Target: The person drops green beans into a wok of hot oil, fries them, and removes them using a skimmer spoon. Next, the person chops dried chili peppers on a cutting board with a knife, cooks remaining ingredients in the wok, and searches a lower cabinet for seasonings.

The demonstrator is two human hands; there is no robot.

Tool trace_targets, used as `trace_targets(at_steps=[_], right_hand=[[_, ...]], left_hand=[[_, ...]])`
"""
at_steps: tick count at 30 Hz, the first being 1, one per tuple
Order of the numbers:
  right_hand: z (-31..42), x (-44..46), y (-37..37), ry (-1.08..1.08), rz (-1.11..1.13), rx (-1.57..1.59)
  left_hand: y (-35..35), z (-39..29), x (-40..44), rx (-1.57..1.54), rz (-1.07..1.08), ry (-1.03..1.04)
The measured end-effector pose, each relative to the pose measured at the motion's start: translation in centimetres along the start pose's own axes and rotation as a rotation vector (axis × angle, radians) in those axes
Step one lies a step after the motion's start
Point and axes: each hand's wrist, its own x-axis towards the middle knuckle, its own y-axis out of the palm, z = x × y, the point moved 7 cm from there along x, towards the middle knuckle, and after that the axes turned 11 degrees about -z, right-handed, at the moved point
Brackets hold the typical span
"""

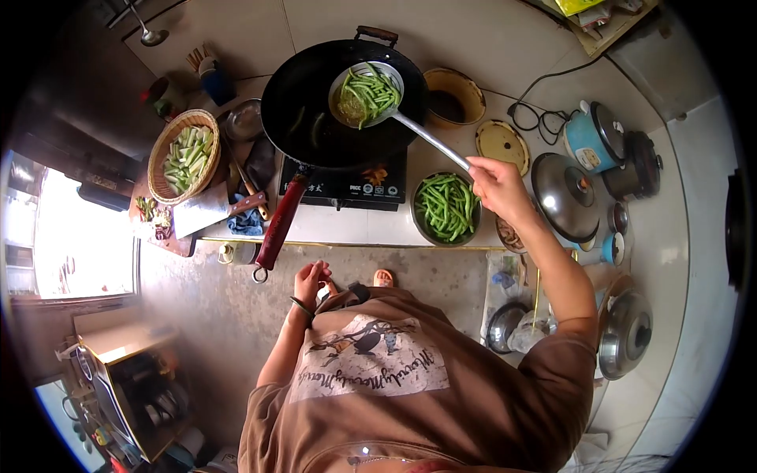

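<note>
My right hand (497, 188) is wrapped round the metal handle of a strainer ladle (434, 140). Green beans (377, 96) lie in its bowl, held over the large black wok (292, 75). A few dark green pieces show inside the wok. The wok rests on an induction cooker (378, 186), its red handle (280, 225) pointing toward me. Beside the cooker, a metal bowl holds more green beans (447, 206). My left hand (311, 276) hangs near my waist, below the red handle, fingers curled together; whether it holds anything is too small to make out.
At the left are a wicker basket (156, 162) of cut pale-green vegetables, a cleaver (201, 214) and a blue cloth (246, 223). Behind the ladle stands a yellowish pot (473, 94). At the right are a wok lid (564, 197) and a blue cooker (585, 146).
</note>
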Motion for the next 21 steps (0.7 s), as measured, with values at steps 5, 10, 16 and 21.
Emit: trace_targets(at_steps=[5,10,16,21], right_hand=[[0.5,0.6,2.0,-0.059,0.032,-0.028],[1.2,0.4,5.3,-0.005,0.099,0.009],[1.2,-1.2,6.6,0.077,0.113,0.155],[0.9,-2.9,6.2,0.070,0.098,0.167]], left_hand=[[-0.2,0.1,-0.2,-0.029,0.019,0.006],[-1.3,0.4,-0.2,-0.058,-0.015,0.006],[-2.6,0.8,-0.4,-0.106,-0.020,0.007],[-3.1,1.1,-0.2,-0.112,-0.027,0.012]])
